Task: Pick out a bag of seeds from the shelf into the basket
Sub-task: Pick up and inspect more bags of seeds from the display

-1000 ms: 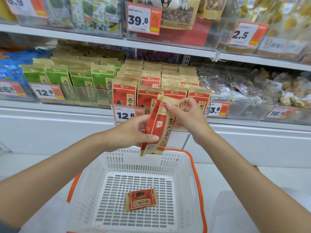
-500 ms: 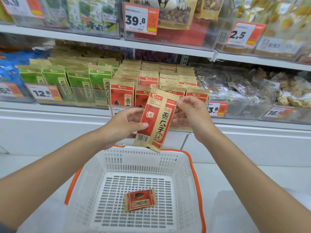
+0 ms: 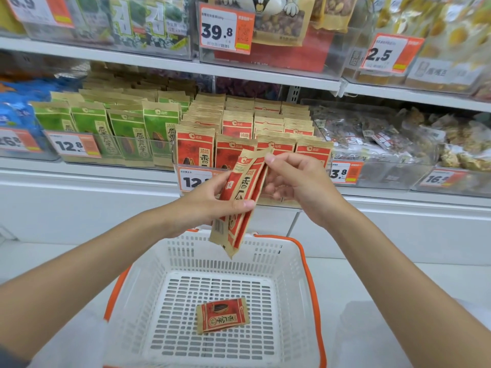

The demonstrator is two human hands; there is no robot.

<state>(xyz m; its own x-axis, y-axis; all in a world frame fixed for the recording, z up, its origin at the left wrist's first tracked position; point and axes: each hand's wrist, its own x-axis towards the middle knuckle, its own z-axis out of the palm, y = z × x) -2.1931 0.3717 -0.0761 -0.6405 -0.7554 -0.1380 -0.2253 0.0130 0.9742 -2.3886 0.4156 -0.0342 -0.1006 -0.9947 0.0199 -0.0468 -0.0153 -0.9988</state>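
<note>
A red and tan bag of seeds (image 3: 243, 200) hangs edge-on above the white basket (image 3: 289, 264), tilted, its lower corner just over the far rim. My left hand (image 3: 210, 203) grips its middle with thumb across the front. My right hand (image 3: 297, 181) pinches its top corner. A smaller red seed packet (image 3: 222, 314) lies flat on the basket floor. Behind my hands, rows of the same red bags (image 3: 239, 128) stand in a clear bin on the shelf (image 3: 87, 176).
Green seed bags (image 3: 127, 126) fill the bin to the left, clear snack packs (image 3: 385, 139) the bins to the right. Price tags (image 3: 73, 146) line the shelf edge. An upper shelf (image 3: 170, 66) carries more goods. The basket has orange handles (image 3: 310, 285).
The bag has turned from facing me flat to edge-on, and its lower end has dropped closer to the basket rim. Both hands keep their hold.
</note>
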